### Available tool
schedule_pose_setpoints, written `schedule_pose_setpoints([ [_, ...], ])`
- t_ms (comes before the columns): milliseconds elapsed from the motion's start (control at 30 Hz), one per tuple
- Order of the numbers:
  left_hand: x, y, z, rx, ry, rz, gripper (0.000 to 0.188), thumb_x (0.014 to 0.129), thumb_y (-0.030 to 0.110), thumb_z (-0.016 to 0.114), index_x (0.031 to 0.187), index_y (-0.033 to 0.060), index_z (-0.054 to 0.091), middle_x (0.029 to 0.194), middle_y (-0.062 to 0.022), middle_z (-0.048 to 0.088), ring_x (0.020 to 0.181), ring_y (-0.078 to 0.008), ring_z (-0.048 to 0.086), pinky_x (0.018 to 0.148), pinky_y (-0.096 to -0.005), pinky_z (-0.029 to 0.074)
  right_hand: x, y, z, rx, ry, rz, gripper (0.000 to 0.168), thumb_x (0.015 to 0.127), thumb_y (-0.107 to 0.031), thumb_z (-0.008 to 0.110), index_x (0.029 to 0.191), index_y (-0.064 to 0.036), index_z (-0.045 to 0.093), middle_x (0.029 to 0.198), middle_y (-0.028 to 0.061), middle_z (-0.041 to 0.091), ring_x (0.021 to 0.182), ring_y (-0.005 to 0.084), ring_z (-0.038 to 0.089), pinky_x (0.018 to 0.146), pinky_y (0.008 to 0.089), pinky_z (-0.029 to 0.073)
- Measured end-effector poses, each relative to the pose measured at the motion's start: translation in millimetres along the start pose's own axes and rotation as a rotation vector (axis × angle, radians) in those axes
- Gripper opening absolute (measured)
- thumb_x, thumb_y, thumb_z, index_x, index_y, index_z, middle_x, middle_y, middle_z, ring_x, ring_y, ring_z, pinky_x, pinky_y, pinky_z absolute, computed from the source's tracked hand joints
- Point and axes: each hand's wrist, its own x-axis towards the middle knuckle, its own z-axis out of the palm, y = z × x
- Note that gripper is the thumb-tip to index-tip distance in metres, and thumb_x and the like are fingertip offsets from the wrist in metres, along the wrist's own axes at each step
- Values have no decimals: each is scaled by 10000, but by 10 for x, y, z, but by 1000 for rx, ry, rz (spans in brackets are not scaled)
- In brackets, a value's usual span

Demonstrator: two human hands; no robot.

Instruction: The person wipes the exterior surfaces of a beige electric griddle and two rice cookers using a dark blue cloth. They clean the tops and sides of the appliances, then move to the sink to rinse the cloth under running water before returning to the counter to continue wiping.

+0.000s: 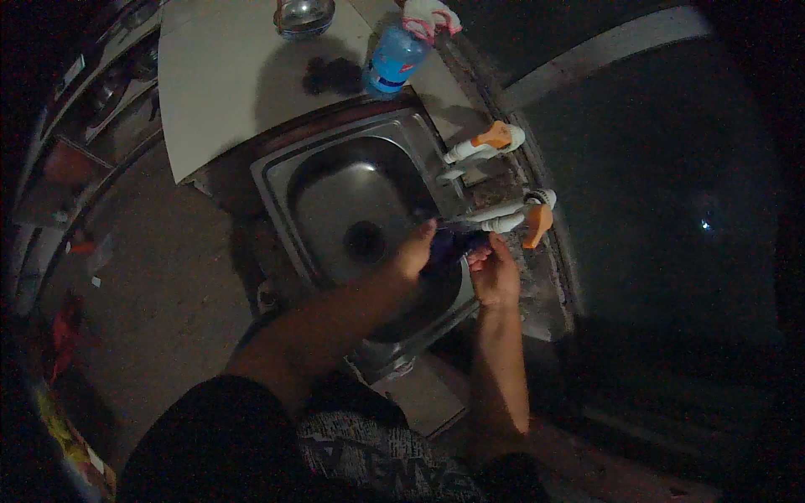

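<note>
A stainless steel sink point(327, 188) lies before me. Over its right side, my left hand point(417, 250) and my right hand point(495, 269) both hold a dark cloth point(449, 246), stretched between them. The cloth is just below the spout of the nearer white plastic tap point(503, 221), which has an orange handle. My right hand is at the sink's rim beside the tap, its fingertips curled on the cloth. The far white tap point(462, 151), also with an orange handle, stands beyond both hands. The dark drain shows at the bottom of the basin.
A blue-labelled plastic bottle point(393, 63) stands on the pale counter point(214, 82) behind the sink, with a white glove-like cloth point(434, 17) at its top. Near the bottle lies a dark clump point(333, 75). A metal bowl point(305, 16) sits farther back. Shelves point(119, 107) line the left.
</note>
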Motion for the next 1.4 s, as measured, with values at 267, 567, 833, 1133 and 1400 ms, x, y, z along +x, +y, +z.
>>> schedule_pose_setpoints([
  [267,374,-40,-330,-393,-386,-295,500,915,499,494,1154,68,576,1116,-104,621,896,-211,619,822,-337,488,-75,-475,-381,85,3,-167,221,860,-100,601,1072,-59,554,816,25,575,705,120,517,654,281,447],
  [567,338,50,245,264,-204,291,382,883,358,586,1017,1,607,876,-130,639,785,-241,586,716,-389,462,252,127,-373,-726,-2,-31,329,942,-242,509,1223,-72,508,1170,74,565,1041,227,550,892,372,450],
  [833,320,95,411,373,-174,245,343,908,305,519,994,-5,636,898,-203,655,849,-312,639,757,-427,478,388,375,-130,11,-121,321,535,943,-527,396,1228,-93,525,1154,86,571,1030,258,551,896,380,443],
  [1133,374,92,402,164,-91,15,395,911,392,535,1078,50,642,1076,-155,650,972,-329,606,824,-411,458,696,586,-244,-231,-29,221,535,946,-534,400,1205,-82,520,1129,101,567,1042,267,537,860,415,451],
  [1400,494,8,279,-27,-101,139,315,908,294,569,969,-4,651,879,-124,660,769,-231,592,695,-385,448,344,452,130,-288,-156,167,491,948,-466,482,1097,-10,586,1017,86,617,878,190,584,739,337,475],
])
